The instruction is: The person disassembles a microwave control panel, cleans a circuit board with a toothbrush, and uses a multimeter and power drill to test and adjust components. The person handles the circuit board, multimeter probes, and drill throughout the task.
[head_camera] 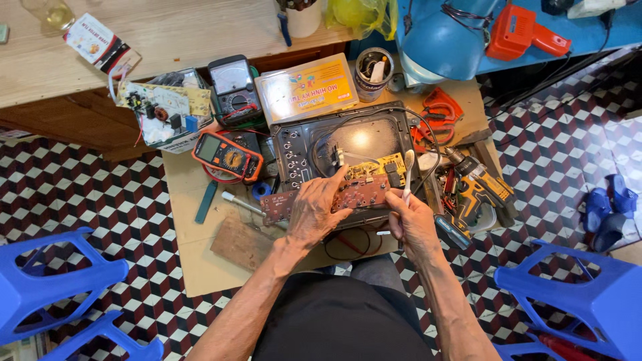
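Brown circuit board (334,195), white brush (408,175)

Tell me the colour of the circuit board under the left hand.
Reddish-brown circuit board, left hand resting on it; head view shows it best.

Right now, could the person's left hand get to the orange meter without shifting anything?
Probably yes. The left hand rests on the brown circuit board, and the orange meter lies just to its left, uncovered, with only a small tool between.

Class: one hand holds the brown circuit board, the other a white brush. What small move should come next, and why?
Probably lower the white brush onto the brown circuit board. The left hand already steadies the board, and the right hand holds the brush upright just beside it.
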